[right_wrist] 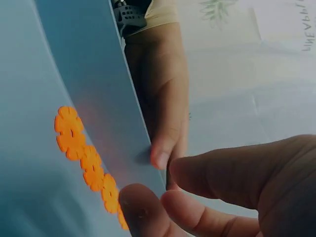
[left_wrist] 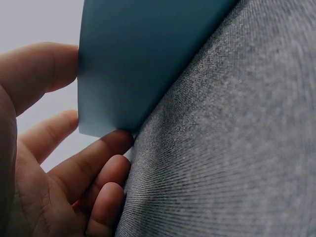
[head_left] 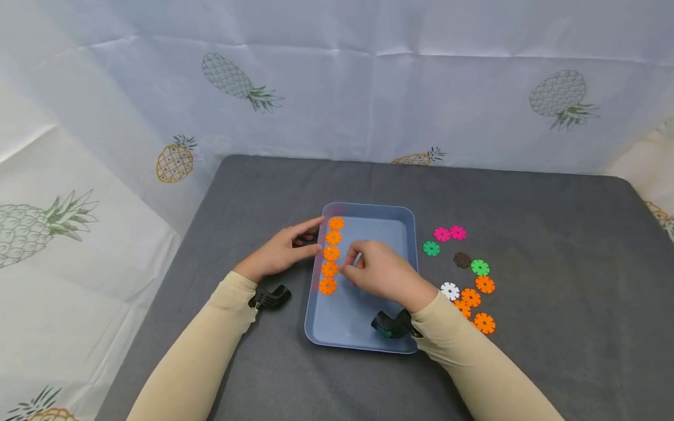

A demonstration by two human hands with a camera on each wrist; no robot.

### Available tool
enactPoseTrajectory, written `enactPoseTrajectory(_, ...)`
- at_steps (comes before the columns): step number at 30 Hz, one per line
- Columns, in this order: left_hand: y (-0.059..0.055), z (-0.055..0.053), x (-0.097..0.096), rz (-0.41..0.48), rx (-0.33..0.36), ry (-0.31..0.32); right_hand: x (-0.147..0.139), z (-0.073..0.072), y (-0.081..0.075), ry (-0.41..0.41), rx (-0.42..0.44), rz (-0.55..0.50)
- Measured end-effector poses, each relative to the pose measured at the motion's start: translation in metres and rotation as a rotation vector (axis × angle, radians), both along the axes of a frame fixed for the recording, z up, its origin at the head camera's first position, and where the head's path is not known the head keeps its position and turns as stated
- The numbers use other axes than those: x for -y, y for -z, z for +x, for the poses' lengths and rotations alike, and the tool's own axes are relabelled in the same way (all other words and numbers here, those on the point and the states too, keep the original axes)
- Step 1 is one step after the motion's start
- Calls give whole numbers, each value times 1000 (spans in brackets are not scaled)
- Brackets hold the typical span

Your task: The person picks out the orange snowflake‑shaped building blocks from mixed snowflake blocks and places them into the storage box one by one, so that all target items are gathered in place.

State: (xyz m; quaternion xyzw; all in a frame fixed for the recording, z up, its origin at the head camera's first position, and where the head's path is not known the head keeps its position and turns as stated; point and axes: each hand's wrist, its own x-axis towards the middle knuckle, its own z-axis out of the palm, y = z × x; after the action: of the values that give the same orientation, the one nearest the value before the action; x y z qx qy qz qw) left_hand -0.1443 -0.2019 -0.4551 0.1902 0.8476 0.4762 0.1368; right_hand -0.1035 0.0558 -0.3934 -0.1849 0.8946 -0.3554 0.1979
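Five-or-so, several orange notched discs (head_left: 331,253) lie in a column along the left side of a blue-grey tray (head_left: 360,337). My left hand (head_left: 281,253) is at the tray's left wall, its thumb and fingertips touching the outside and rim; the left wrist view shows the lower fingers (left_wrist: 106,212) loosely bent by the cloth. Over the tray, just right of the column, hovers my right hand (head_left: 381,270) with bent fingers. In the right wrist view its thumb (right_wrist: 212,173) and fingertips show no disc between them, and orange discs (right_wrist: 69,132) lie beyond.
Right of the tray, loose discs lie on the grey cloth: pink (head_left: 442,234), green (head_left: 431,248), brown (head_left: 462,260), white (head_left: 449,291) and several orange (head_left: 485,285). My right forearm partly covers the lower ones. A pineapple-print curtain (head_left: 341,104) hangs behind the table.
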Motion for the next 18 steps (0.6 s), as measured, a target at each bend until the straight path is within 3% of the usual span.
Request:
enactPoseTrajectory(11,1,2,0,-17,13,-8,-33,17,-9,52,-60,39)
enactPoseTrajectory(18,1,0,0,-11,13,-5,-62,24,-12,103,-55,63)
